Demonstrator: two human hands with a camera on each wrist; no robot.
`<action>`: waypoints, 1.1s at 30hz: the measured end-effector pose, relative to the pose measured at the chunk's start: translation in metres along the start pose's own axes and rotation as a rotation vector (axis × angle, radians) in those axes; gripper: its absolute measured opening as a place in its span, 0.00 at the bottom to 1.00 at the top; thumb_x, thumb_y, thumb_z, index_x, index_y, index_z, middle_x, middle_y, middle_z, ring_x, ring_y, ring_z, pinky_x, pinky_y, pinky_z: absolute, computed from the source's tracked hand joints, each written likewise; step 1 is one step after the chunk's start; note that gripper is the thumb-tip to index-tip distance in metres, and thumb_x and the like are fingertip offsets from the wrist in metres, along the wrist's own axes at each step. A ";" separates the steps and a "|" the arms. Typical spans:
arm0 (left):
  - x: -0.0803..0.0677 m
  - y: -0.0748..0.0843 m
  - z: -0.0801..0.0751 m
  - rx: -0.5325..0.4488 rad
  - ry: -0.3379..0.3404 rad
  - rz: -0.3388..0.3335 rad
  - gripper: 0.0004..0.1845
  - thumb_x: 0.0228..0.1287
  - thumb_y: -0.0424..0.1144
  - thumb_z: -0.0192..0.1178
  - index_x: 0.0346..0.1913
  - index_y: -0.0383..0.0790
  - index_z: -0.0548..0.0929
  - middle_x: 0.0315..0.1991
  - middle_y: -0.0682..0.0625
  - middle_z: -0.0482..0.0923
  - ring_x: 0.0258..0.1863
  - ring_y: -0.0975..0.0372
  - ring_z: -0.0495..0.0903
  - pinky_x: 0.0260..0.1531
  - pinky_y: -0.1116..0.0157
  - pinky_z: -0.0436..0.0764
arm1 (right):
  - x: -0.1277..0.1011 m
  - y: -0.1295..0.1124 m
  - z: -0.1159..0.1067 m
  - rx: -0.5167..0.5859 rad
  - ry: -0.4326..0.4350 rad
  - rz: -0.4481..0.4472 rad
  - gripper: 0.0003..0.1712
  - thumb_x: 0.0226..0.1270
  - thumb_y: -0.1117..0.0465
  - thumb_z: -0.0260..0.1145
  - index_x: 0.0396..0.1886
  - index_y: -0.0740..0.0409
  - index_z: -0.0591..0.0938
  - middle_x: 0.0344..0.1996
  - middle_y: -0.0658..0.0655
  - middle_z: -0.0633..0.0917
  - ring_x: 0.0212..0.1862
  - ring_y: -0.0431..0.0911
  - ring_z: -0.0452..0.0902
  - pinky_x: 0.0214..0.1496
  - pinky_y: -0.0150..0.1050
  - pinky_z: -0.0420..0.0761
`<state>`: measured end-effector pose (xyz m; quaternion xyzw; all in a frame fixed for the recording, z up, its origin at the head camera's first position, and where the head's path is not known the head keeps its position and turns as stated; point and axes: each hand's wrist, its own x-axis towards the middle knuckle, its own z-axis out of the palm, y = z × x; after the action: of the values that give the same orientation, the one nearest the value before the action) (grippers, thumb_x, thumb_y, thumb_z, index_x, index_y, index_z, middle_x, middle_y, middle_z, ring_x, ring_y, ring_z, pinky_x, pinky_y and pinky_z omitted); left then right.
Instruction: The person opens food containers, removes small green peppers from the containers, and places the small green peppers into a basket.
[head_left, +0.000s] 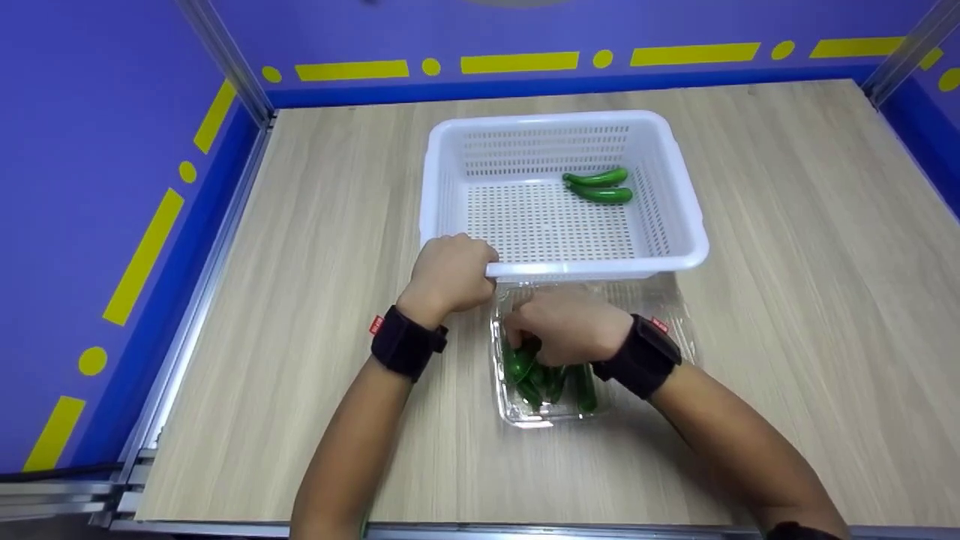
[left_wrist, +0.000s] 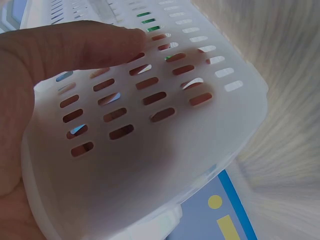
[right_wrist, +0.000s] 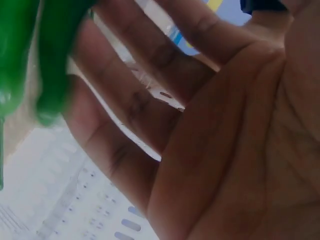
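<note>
- Our left hand (head_left: 450,274) is curled round the near rim of the white basket (head_left: 675,195) at its near left corner; the left wrist view shows a finger (left_wrist: 90,42) laid along the slotted wall, so the hold is closed on the basket's edge.
- Our right hand (head_left: 566,326) reaches down into the clear plastic tray (head_left: 525,416), which sits just behind that left-hand hold, on our side of the basket and touching or nearly touching its near wall.
- In the right wrist view the fingers (right_wrist: 135,105) look fairly spread, with green peppers (right_wrist: 35,60) at their tips; we cannot tell whether a pepper is actually pinched or only touched.
- Progress, as we judge it: two green peppers (head_left: 600,186) already lie in the basket, well beyond both hands toward the far right corner. Several more remain in the tray under and beside our right palm (head_left: 551,379), so most of the moving appears left.
- Orientation: the two peppers in the basket lie side by side, long axes running roughly left to right, slightly curved.
- Those in the tray lie mostly with long axes running from the basket toward us, a little tilted and bunched together.
- All of this rests on the wooden table (head_left: 787,300).
</note>
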<state>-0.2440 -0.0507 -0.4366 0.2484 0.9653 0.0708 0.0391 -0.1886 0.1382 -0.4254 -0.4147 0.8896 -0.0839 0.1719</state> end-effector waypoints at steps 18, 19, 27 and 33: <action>0.000 0.001 -0.001 0.010 -0.012 -0.009 0.05 0.55 0.38 0.61 0.24 0.47 0.81 0.24 0.53 0.82 0.25 0.55 0.79 0.29 0.51 0.80 | -0.008 0.000 -0.008 0.071 0.091 -0.123 0.16 0.45 0.75 0.69 0.31 0.50 0.84 0.29 0.45 0.85 0.33 0.41 0.78 0.39 0.39 0.81; 0.000 0.002 -0.001 0.009 -0.012 -0.010 0.05 0.55 0.38 0.61 0.24 0.47 0.81 0.24 0.53 0.82 0.25 0.55 0.79 0.29 0.51 0.80 | -0.009 0.000 -0.009 0.073 0.097 -0.130 0.16 0.45 0.75 0.69 0.30 0.50 0.84 0.29 0.45 0.85 0.33 0.41 0.78 0.38 0.39 0.80; -0.001 0.002 -0.002 -0.004 -0.010 -0.009 0.05 0.55 0.38 0.61 0.24 0.47 0.81 0.24 0.52 0.82 0.26 0.55 0.79 0.30 0.51 0.80 | -0.014 0.000 -0.016 0.089 0.138 -0.160 0.16 0.46 0.74 0.68 0.32 0.50 0.83 0.30 0.44 0.84 0.33 0.40 0.77 0.38 0.36 0.79; -0.001 0.001 -0.002 0.000 -0.005 0.000 0.05 0.56 0.38 0.61 0.25 0.47 0.83 0.25 0.52 0.82 0.26 0.54 0.80 0.30 0.51 0.81 | -0.021 0.003 -0.027 0.096 0.175 -0.149 0.15 0.50 0.71 0.72 0.36 0.48 0.84 0.33 0.42 0.85 0.37 0.39 0.79 0.42 0.37 0.80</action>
<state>-0.2431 -0.0505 -0.4349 0.2487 0.9652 0.0700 0.0417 -0.1881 0.1562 -0.3963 -0.4622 0.8628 -0.1750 0.1063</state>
